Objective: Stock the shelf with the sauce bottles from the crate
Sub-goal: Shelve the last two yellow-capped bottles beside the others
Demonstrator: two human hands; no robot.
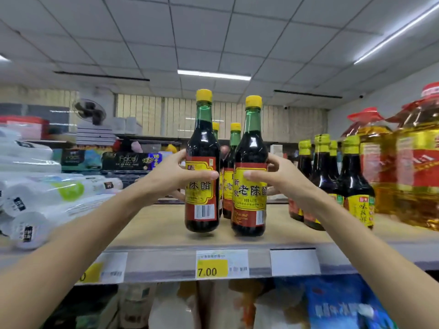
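**Q:** State of each grip?

**A:** The left hand [171,173] wraps the left bottle [202,193] at label height, thumb across the front. The right hand [282,178] holds the right bottle [249,198] the same way. Both grips are closed on the bottles.

**Q:** Position of the bottles?

**A:** Upright, side by side, near the front edge of the shelf [154,224], above the price tag [222,263] and just in front of two matching bottles [235,141]. Whether the bases are fully seated cannot be told. The crate is not in view.

**Q:** Handling characteristics?

**A:** Probably glass, filled with dark liquid: likely fairly heavy, rigid and breakable. Bare glass is likely slippery; the paper label should give better purchase. Take hold at mid-body over the label, not at the narrow neck or yellow cap. Avoid knocking the two together or against the rear pair.
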